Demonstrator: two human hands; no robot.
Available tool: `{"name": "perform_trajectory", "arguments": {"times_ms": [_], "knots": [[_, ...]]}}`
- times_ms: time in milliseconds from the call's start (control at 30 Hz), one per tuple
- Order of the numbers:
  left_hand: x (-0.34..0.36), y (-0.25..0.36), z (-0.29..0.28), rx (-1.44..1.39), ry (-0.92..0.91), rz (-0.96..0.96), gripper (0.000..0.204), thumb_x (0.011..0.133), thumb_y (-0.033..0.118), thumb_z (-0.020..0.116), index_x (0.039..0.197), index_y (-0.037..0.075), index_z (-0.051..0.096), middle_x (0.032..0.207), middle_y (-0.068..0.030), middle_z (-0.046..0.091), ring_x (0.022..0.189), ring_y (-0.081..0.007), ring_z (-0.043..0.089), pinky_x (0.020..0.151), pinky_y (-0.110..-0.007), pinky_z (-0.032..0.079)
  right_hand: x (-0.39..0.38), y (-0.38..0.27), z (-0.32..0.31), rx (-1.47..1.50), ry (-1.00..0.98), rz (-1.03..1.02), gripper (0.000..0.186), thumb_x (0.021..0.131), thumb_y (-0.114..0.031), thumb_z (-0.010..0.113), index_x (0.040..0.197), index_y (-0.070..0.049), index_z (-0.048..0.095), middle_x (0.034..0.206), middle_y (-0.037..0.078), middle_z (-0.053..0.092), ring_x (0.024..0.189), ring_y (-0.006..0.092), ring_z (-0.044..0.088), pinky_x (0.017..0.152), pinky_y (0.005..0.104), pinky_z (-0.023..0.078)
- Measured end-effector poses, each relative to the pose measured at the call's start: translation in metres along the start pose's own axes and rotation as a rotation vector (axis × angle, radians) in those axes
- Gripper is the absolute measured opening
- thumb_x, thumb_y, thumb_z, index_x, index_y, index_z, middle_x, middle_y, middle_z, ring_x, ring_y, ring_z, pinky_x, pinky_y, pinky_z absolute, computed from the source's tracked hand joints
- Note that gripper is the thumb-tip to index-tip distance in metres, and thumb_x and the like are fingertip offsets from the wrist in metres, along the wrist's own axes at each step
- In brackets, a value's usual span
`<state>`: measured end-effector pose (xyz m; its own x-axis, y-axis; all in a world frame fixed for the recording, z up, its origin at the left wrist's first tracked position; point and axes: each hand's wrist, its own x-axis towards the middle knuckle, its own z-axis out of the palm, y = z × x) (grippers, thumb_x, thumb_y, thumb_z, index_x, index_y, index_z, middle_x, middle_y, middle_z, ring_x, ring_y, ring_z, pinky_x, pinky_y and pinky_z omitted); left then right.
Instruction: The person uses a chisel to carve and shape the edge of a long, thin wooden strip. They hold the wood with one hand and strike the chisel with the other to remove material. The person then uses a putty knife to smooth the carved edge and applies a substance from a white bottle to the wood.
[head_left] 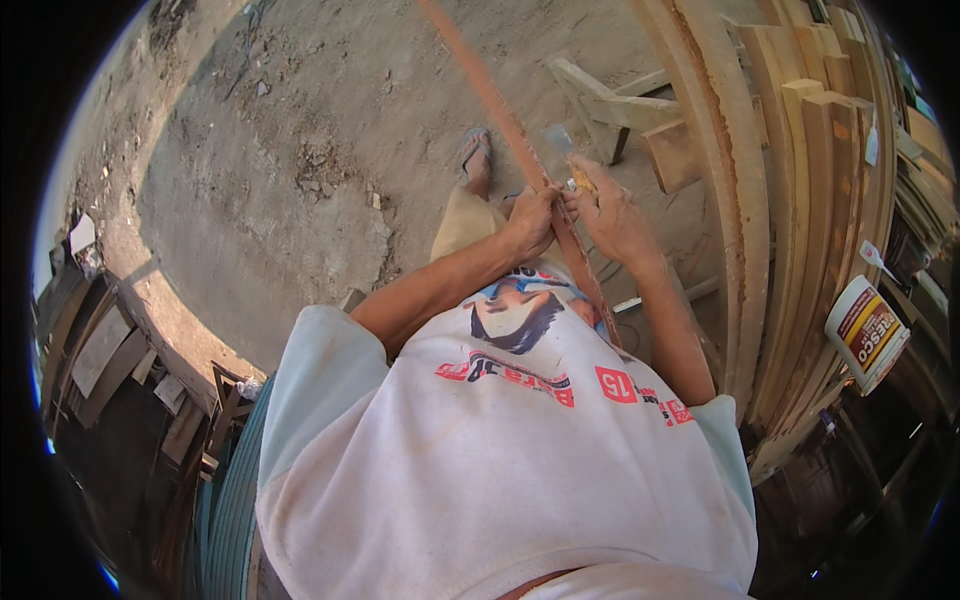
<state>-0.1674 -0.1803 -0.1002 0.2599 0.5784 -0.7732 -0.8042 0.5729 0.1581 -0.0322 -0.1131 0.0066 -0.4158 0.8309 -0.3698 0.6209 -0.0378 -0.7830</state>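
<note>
A long, narrow reddish-brown wooden strip (492, 95) slants from the top of the view down against my shirt. My left hand (532, 222) is wrapped round it in front of my belly. On the strip's right side, my right hand (612, 218) grips a putty knife (559, 139) by its yellowish handle. Its flat, pale blade points up and away, just right of the strip. The fingers of both hands come close together at the strip, and parts of the right-hand fingers are hidden.
Long boards (725, 150) and stacked planks (830, 200) stand close on my right. A white plastic bucket (868, 335) with a yellow and brown label sits beside them. Ahead is a wooden trestle (605, 110). Wood scraps (105, 355) and teal corrugated sheets (235, 500) lie left.
</note>
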Motion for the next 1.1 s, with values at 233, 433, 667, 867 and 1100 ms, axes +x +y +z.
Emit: {"name": "perform_trajectory", "arguments": {"times_ms": [233, 433, 667, 867, 1100], "knots": [[-0.014, 0.003, 0.006, -0.163, -0.066, -0.009, 0.059, 0.118, 0.052, 0.025, 0.146, 0.006, 0.049, 0.143, -0.0144, 0.060, 0.135, -0.0316, 0.058, 0.119, -0.050, 0.045, -0.019, -0.004, 0.020, -0.316, -0.037, 0.087, 0.044, 0.104, -0.025, 0.056, 0.144, -0.007, 0.059, 0.118, 0.034, 0.069, 0.110, 0.0549, 0.068, 0.097, 0.0587, 0.054], [-0.003, -0.012, -0.013, -0.172, 0.018, -0.055, 0.066, 0.116, 0.059, 0.023, 0.149, 0.007, 0.048, 0.148, -0.0147, 0.058, 0.140, -0.0317, 0.056, 0.121, -0.049, 0.044, 0.019, -0.002, 0.050, -0.528, -0.103, 0.151, 0.039, 0.104, -0.027, 0.058, 0.139, -0.011, 0.064, 0.114, 0.029, 0.073, 0.104, 0.0505, 0.072, 0.091, 0.0593, 0.057], [-0.002, -0.023, -0.011, -0.103, 0.199, 0.018, 0.069, 0.116, 0.060, 0.026, 0.143, 0.004, 0.054, 0.141, -0.0152, 0.063, 0.131, -0.0302, 0.062, 0.115, -0.046, 0.049, 0.009, -0.032, 0.044, -0.555, -0.085, 0.142, 0.036, 0.105, -0.026, 0.057, 0.137, -0.014, 0.068, 0.112, 0.025, 0.074, 0.101, 0.0488, 0.072, 0.088, 0.0572, 0.058], [-0.014, -0.013, -0.003, -0.197, 0.040, -0.079, 0.075, 0.113, 0.067, 0.020, 0.146, 0.007, 0.051, 0.142, -0.0139, 0.062, 0.135, -0.0331, 0.059, 0.118, -0.050, 0.047, 0.011, -0.044, 0.049, -0.571, -0.086, 0.130, 0.038, 0.105, -0.026, 0.056, 0.141, -0.018, 0.067, 0.108, 0.025, 0.073, 0.100, 0.0490, 0.072, 0.086, 0.0577, 0.057], [0.008, -0.012, -0.015, -0.155, 0.043, -0.056, 0.078, 0.112, 0.069, 0.016, 0.148, 0.009, 0.050, 0.146, -0.0153, 0.060, 0.137, -0.0336, 0.058, 0.120, -0.051, 0.046, -0.005, -0.038, 0.051, -0.589, -0.072, 0.181, 0.038, 0.106, -0.027, 0.055, 0.141, -0.018, 0.067, 0.108, 0.025, 0.073, 0.099, 0.0500, 0.072, 0.086, 0.0579, 0.057]]}}
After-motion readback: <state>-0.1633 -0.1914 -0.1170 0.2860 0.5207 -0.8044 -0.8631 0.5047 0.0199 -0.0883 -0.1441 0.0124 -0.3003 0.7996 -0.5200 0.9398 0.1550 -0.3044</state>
